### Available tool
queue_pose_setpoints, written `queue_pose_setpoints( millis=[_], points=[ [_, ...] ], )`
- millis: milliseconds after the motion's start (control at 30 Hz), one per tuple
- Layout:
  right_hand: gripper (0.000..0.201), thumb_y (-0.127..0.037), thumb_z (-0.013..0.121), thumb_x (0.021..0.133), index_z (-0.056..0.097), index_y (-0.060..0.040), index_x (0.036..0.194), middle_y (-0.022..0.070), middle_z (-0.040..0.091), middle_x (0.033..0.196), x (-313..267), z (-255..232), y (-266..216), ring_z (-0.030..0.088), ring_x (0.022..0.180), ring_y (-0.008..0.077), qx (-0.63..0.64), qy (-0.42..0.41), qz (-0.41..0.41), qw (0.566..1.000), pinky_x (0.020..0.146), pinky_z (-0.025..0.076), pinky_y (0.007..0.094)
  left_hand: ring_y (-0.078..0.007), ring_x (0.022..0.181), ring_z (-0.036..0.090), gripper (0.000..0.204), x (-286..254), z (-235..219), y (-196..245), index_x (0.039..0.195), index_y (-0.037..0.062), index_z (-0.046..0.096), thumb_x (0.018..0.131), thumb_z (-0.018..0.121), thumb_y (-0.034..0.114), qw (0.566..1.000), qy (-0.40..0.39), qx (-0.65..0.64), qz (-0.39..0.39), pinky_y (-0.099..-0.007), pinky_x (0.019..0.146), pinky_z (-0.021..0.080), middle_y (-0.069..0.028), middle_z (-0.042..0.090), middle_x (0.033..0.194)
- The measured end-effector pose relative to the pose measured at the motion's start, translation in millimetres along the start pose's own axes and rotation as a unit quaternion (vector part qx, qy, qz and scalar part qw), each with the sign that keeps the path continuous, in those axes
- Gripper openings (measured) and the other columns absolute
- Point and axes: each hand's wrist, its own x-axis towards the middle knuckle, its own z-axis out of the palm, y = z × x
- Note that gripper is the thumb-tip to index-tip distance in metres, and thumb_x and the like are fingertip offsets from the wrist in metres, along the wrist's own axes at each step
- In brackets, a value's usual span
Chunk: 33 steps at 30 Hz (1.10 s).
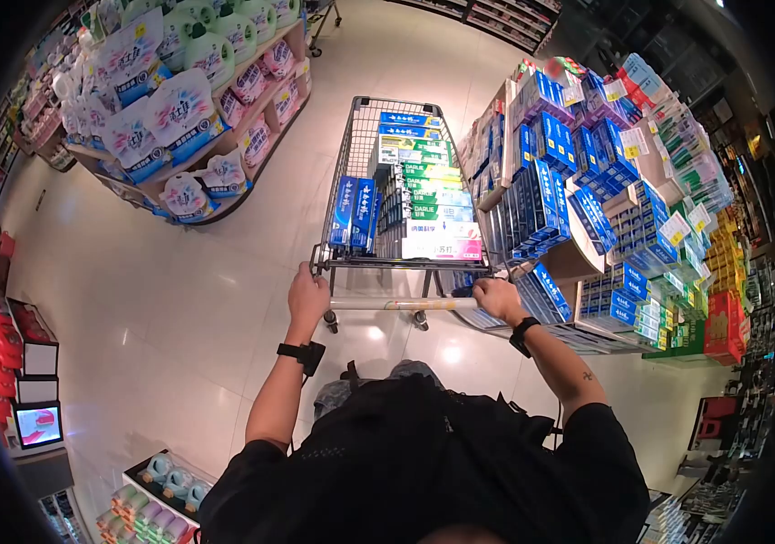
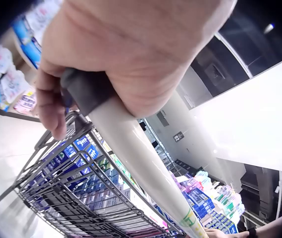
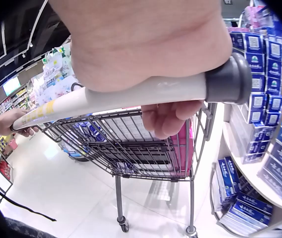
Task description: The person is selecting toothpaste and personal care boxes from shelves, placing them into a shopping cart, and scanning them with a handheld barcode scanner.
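A wire shopping cart point(image 1: 351, 150) stands in front of me, loaded with boxes. My left hand point(image 1: 308, 296) grips the left end of its pale handle bar point(image 1: 396, 305). Seen in the left wrist view, the left fingers point(image 2: 51, 111) curl round the dark end cap point(image 2: 89, 91). At the bar's other end my right hand point(image 1: 499, 299) holds on, its fingertips point(image 3: 168, 119) showing below the bar in the right wrist view. Blue boxes point(image 1: 352, 213) stand at the basket's left. Green-and-white Darlie toothpaste boxes point(image 1: 425, 195) are stacked beside them, with a pink-and-white box point(image 1: 442, 247) nearest the handle.
Close along the cart's right side runs a display shelf of blue toothpaste boxes point(image 1: 541, 204). To the left, a rounded shelf holds detergent bags point(image 1: 179, 109) and green bottles point(image 1: 210, 54). Tiled floor point(image 1: 179, 299) lies between. A small lit screen point(image 1: 38, 423) stands at far left.
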Motion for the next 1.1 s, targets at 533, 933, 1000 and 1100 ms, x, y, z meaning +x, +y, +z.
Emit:
queue_pose_setpoints(
  millis=[533, 933, 1000, 1100],
  points=[
    [0.044, -0.038, 0.049, 0.098, 0.079, -0.0063, 0.099, 0.0248, 0.079, 0.098, 88, -51, -44, 0.077, 0.094, 0.0446, 0.085, 0.053, 0.054, 0.994, 0.088, 0.061, 0.0567, -0.0501, 0.102, 0.074, 0.028, 177, -23, 23, 0.125, 0.0023, 0.066, 0.099, 0.063, 0.011, 0.998, -0.027, 0.021, 0.053, -0.0573, 0.089, 0.057, -0.0286, 0.077, 0.105],
    [0.034, -0.034, 0.055, 0.095, 0.074, -0.0052, 0.091, 0.0197, 0.077, 0.095, 160, -77, -54, 0.076, 0.086, 0.0422, 0.138, 0.141, 0.055, 0.979, 0.079, 0.060, 0.0576, -0.0290, 0.069, 0.075, 0.021, 296, -13, 26, 0.121, 0.0046, 0.066, 0.100, 0.066, 0.009, 0.995, -0.094, -0.018, 0.030, -0.0451, 0.069, 0.056, -0.0149, 0.073, 0.075],
    [0.034, -0.032, 0.054, 0.095, 0.074, -0.0046, 0.091, 0.0191, 0.078, 0.093, 173, -82, -60, 0.076, 0.088, 0.0413, 0.144, 0.125, 0.055, 0.980, 0.080, 0.060, 0.0573, -0.0286, 0.069, 0.075, 0.022, 319, -10, 27, 0.121, 0.0048, 0.066, 0.099, 0.066, 0.009, 0.994, -0.097, -0.019, 0.037, -0.0448, 0.068, 0.056, -0.0144, 0.073, 0.075],
    [0.036, -0.033, 0.053, 0.095, 0.075, -0.0046, 0.091, 0.0194, 0.078, 0.092, 205, -90, -55, 0.076, 0.087, 0.0417, 0.154, 0.118, 0.061, 0.979, 0.080, 0.060, 0.0567, -0.0264, 0.069, 0.074, 0.021, 364, 2, 32, 0.120, 0.0044, 0.066, 0.099, 0.066, 0.007, 0.993, -0.109, -0.017, 0.045, -0.0432, 0.065, 0.056, -0.0139, 0.073, 0.080]
  ],
)
